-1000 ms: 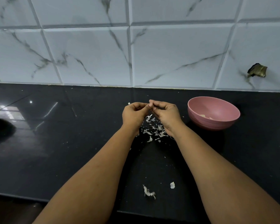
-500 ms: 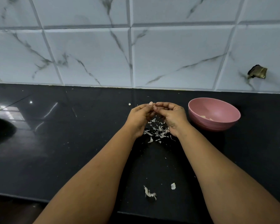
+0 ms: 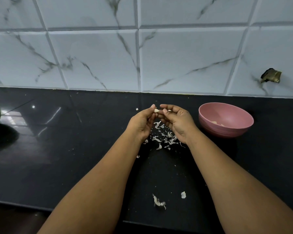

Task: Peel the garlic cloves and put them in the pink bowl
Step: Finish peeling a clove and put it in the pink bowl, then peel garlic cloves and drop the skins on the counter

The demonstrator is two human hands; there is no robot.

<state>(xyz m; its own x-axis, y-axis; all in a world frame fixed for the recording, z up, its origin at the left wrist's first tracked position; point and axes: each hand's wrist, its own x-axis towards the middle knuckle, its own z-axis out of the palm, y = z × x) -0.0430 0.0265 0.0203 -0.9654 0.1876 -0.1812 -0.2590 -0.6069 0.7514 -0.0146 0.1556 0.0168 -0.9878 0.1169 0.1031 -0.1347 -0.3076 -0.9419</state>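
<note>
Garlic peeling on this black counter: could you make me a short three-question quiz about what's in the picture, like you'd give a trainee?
1. True or false: the left hand pinches the garlic clove at its fingertips.
2. On which side of the right hand does the pink bowl stand? A) the person's left B) the person's right C) between the forearms
3. Fill in: the biggest heap of loose peels lies on the counter below the two ____.

Key
1. True.
2. B; the bowl already holds a few pale pieces.
3. Hands.
</note>
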